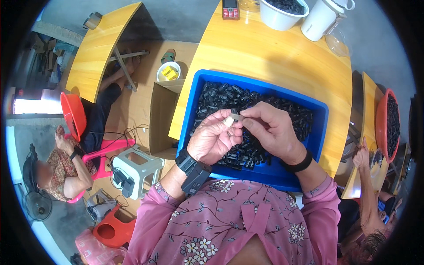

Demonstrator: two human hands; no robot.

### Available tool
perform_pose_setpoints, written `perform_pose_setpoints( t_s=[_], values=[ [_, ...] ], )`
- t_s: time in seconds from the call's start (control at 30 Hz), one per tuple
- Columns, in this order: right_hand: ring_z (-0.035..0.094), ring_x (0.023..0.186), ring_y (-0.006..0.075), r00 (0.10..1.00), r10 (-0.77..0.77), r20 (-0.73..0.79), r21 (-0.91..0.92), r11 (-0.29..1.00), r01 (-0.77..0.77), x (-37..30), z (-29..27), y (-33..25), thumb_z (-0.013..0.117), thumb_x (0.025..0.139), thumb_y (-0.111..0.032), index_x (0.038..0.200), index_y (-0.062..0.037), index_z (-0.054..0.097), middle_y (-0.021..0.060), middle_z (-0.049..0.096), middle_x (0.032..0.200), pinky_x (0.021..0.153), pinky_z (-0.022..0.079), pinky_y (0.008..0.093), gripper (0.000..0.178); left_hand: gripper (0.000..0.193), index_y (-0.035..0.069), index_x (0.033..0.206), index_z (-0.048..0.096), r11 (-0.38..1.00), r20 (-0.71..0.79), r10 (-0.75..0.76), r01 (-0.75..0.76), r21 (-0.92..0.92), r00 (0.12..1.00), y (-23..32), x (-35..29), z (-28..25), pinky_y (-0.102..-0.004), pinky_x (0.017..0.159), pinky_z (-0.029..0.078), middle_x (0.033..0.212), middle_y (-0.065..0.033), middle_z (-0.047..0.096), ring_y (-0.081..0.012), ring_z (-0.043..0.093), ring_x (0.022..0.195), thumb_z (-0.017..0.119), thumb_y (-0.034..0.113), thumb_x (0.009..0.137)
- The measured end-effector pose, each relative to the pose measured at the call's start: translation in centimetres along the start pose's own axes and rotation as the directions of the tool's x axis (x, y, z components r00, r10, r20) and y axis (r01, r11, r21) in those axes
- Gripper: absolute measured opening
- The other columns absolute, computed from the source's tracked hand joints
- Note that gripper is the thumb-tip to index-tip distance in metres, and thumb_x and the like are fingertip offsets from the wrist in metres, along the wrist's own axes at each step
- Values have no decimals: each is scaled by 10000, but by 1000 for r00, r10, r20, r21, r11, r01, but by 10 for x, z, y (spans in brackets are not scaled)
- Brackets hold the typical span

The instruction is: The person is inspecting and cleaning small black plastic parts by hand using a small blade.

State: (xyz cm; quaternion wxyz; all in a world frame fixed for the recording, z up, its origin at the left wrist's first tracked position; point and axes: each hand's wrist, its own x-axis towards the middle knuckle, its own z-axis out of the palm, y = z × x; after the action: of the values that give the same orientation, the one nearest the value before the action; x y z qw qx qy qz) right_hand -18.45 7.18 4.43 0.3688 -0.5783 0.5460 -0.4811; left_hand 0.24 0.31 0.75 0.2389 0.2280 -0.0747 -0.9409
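Both my hands meet above a blue tray point(261, 175) that holds a heap of small black plastic parts point(223, 98). Between the fingertips of my left hand point(214, 134) is a small black part point(234, 112); the thumb there has a whitish wrap on it. My right hand point(274, 130) is closed in a pinch at the same spot, gripping a short, pale, flat strip point(237, 117) against the part. What the strip is cannot be made out.
A wooden table point(274, 57) bears the tray, a white tub point(282, 15) of black parts, a white jug point(319, 22) and a red phone point(230, 9). Left are a cardboard box point(162, 115) and a grey stool point(139, 165). Other people sit at both sides; an orange basin point(388, 126) stands right.
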Motion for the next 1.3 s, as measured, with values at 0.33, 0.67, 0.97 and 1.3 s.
perform_pose_setpoints(
  t_s=[0.33,0.67,0.97,1.3],
  values=[
    [639,720,251,979,-202,-10,-153,968,198,2,2,9,690,862,-7,1020,9,669,119,628,839,627,510,320,160,233,32,1139,584,999,64,15,-17,27,998,1,4,-7,-330,739,543,991,-86,687,-175,676,825,655,118,935],
    [638,711,256,976,-216,-28,-170,963,208,2,3,6,674,857,10,1006,15,663,121,623,830,619,506,324,149,262,33,1134,579,998,77,25,-29,49,997,1,4,-7,-330,758,533,1003,-94,670,-182,661,839,681,132,914],
    [626,688,225,993,-116,-20,-89,990,113,3,0,10,679,891,-46,988,-4,686,105,623,820,604,489,309,105,210,35,1112,600,999,48,2,-4,54,999,1,3,-3,-327,742,516,980,-99,661,-185,631,836,659,130,935],
    [609,719,138,994,73,-85,89,994,-65,0,2,13,678,926,-93,989,-6,701,67,641,807,638,488,272,110,148,27,1081,618,1000,-8,-17,17,-19,1000,0,5,0,-315,718,491,949,-90,669,-177,605,821,624,113,961]
  ],
)
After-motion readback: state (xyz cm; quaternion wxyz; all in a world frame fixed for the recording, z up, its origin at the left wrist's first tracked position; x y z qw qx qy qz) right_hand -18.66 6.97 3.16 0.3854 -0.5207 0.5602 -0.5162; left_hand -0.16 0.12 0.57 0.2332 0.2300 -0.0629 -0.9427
